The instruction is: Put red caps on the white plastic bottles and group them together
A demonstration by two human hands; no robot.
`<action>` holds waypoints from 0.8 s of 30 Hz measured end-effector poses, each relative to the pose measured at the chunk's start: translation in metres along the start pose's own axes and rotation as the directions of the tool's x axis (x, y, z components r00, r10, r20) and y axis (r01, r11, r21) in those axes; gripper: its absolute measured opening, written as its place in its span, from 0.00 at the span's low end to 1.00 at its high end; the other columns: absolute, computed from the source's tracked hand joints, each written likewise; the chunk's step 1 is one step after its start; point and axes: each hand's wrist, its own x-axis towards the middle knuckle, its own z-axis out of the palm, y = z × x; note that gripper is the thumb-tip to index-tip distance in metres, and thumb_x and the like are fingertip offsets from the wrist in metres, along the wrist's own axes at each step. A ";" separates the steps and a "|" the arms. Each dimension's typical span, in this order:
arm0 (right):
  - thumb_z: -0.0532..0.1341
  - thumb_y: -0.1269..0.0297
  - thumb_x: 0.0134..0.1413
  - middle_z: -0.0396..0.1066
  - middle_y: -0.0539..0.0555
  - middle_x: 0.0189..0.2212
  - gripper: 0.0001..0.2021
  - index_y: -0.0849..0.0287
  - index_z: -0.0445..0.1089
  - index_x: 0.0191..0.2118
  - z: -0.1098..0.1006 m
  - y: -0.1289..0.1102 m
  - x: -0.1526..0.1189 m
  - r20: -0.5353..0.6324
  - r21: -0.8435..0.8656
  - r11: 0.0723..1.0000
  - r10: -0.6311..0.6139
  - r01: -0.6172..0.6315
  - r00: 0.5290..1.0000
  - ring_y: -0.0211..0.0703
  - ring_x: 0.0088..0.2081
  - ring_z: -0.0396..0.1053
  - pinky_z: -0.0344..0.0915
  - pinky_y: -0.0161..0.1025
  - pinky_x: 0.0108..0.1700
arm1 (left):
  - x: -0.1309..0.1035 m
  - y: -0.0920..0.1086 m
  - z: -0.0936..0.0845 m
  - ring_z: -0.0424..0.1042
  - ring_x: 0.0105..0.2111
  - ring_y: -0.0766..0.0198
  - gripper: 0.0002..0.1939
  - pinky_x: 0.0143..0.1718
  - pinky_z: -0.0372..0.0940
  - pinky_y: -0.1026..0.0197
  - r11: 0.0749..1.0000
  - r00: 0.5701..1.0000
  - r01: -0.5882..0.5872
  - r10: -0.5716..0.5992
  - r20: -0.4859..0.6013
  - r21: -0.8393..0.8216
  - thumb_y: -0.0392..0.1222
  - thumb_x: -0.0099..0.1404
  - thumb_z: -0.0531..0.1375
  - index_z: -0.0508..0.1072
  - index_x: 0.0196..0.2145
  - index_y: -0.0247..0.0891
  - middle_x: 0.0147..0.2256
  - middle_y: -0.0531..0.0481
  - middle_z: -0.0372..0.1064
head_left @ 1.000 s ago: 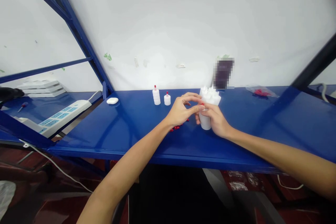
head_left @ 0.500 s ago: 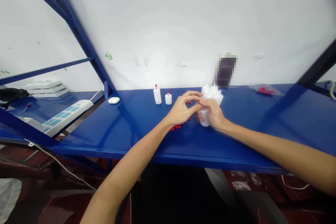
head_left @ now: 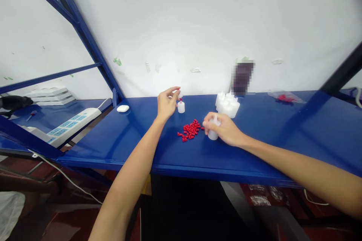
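white bottle: upright, uncapped | red caps: scattered beside bottle

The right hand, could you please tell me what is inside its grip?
Inside the right hand is a white bottle; its pale tip and lower front show, but the hand covers much of its sides.

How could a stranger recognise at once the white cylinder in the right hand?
Across the picture runs a long blue table. Near its middle lies a pile of small red plastic caps; just to its right, the right hand grips a spouted white plastic cylinder. Being held sets it apart from the white plastic cylinders clustered farther back.
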 end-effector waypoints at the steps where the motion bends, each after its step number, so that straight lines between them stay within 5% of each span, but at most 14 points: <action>1: 0.69 0.51 0.53 0.71 0.49 0.22 0.17 0.59 0.66 0.30 0.000 -0.001 -0.001 0.075 0.026 0.999 0.034 -0.036 0.997 0.37 0.25 0.68 0.64 0.34 0.29 | 0.001 -0.005 -0.001 0.63 0.16 0.72 0.17 0.19 0.59 0.68 1.000 0.999 0.028 -0.028 0.022 0.012 0.46 0.65 0.61 0.79 0.47 0.35 0.24 0.53 0.72; 6: 0.73 0.59 0.46 0.68 0.47 0.22 0.18 0.60 0.64 0.29 -0.007 -0.008 -0.004 0.358 0.136 0.979 0.095 -0.153 0.929 0.33 0.23 0.65 0.60 0.31 0.26 | 0.003 -0.023 0.006 0.61 0.13 0.72 0.20 0.18 0.57 0.68 0.994 0.991 0.107 -0.110 0.081 0.038 0.48 0.65 0.60 0.78 0.49 0.33 0.21 0.53 0.72; 11: 0.75 0.65 0.43 0.66 0.45 0.22 0.19 0.60 0.62 0.27 -0.021 -0.018 -0.002 0.615 0.131 0.954 0.135 -0.269 0.777 0.31 0.24 0.63 0.60 0.31 0.25 | 0.003 -0.028 0.007 0.64 0.18 0.69 0.20 0.25 0.61 0.66 0.982 0.983 0.094 -0.118 0.140 0.166 0.46 0.65 0.60 0.77 0.51 0.33 0.20 0.51 0.73; 14: 0.75 0.66 0.42 0.65 0.44 0.21 0.20 0.59 0.60 0.26 -0.030 -0.021 0.000 0.688 0.088 0.950 0.160 -0.300 0.708 0.31 0.22 0.62 0.58 0.30 0.23 | -0.004 -0.019 0.008 0.65 0.19 0.68 0.24 0.29 0.61 0.65 0.977 0.994 0.010 -0.032 0.102 0.214 0.47 0.66 0.60 0.73 0.57 0.35 0.18 0.55 0.70; 16: 0.75 0.65 0.43 0.63 0.43 0.20 0.20 0.59 0.59 0.26 -0.034 -0.021 0.001 0.663 0.056 0.959 0.172 -0.277 0.729 0.30 0.20 0.60 0.56 0.30 0.22 | -0.013 -0.008 0.010 0.64 0.21 0.67 0.22 0.31 0.61 0.64 0.962 0.986 -0.114 0.080 0.144 0.250 0.47 0.66 0.60 0.74 0.55 0.36 0.18 0.56 0.67; 18: 0.74 0.63 0.44 0.61 0.42 0.19 0.20 0.59 0.59 0.25 -0.034 -0.020 0.000 0.570 0.016 0.978 0.162 -0.208 0.805 0.30 0.20 0.58 0.55 0.31 0.22 | -0.024 0.005 0.012 0.65 0.23 0.67 0.16 0.33 0.61 0.63 0.918 0.913 -0.291 0.182 0.365 0.269 0.46 0.65 0.61 0.79 0.48 0.38 0.20 0.56 0.67; 21: 0.73 0.60 0.45 0.61 0.44 0.20 0.19 0.59 0.61 0.25 -0.028 -0.017 -0.004 0.336 -0.096 0.995 0.047 -0.015 0.941 0.30 0.22 0.57 0.56 0.32 0.25 | -0.038 0.019 0.016 0.67 0.30 0.63 0.12 0.36 0.61 0.60 0.807 0.676 -0.532 0.224 0.702 0.255 0.47 0.62 0.63 0.81 0.39 0.39 0.28 0.51 0.70; 24: 0.71 0.57 0.48 0.62 0.46 0.21 0.18 0.59 0.62 0.25 -0.021 -0.011 -0.009 0.202 -0.140 0.983 -0.092 0.122 0.975 0.32 0.23 0.56 0.53 0.34 0.26 | -0.045 0.026 0.018 0.66 0.37 0.59 0.13 0.40 0.62 0.57 0.733 0.590 -0.622 0.208 0.780 0.275 0.51 0.62 0.64 0.82 0.37 0.40 0.35 0.47 0.69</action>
